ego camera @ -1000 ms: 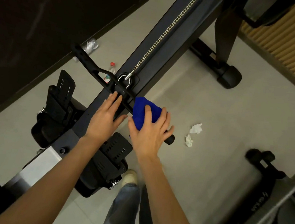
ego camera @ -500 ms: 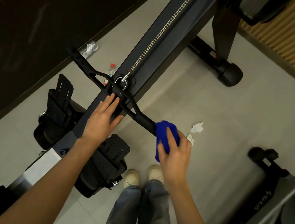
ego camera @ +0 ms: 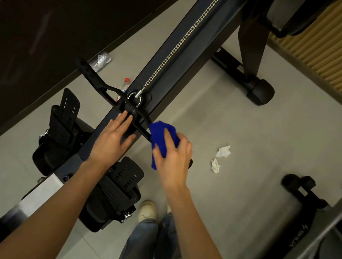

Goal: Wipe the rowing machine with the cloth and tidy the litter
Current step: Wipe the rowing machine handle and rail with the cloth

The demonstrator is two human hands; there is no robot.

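The rowing machine's dark rail [ego camera: 192, 55] runs diagonally with a chain on top. Its black pull handle [ego camera: 96, 80] lies across the rail. My right hand [ego camera: 173, 158] presses a blue cloth [ego camera: 162, 138] around the handle's right grip; only the grip's end shows past my hand. Flat on the rail just below the handle's centre rests my left hand [ego camera: 112, 141], fingers spread, holding nothing. Two crumpled white tissues [ego camera: 222, 151] [ego camera: 215, 165] lie on the floor to the right. Left of the rail lie a red-capped plastic bottle [ego camera: 124, 84] and a crushed clear bottle [ego camera: 100, 61].
Black footrests [ego camera: 64, 119] [ego camera: 120, 184] flank the rail. The machine's front leg and foot [ego camera: 259, 91] stand at upper right. Another machine's base [ego camera: 303, 199] sits at lower right. A dark wall runs along the left, a slatted wall at top right. My shoes [ego camera: 148, 211] are below.
My right hand slid the blue cloth from the handle's outer end back inward along the grip, after going outward half a second before. My left hand stayed on the rail.
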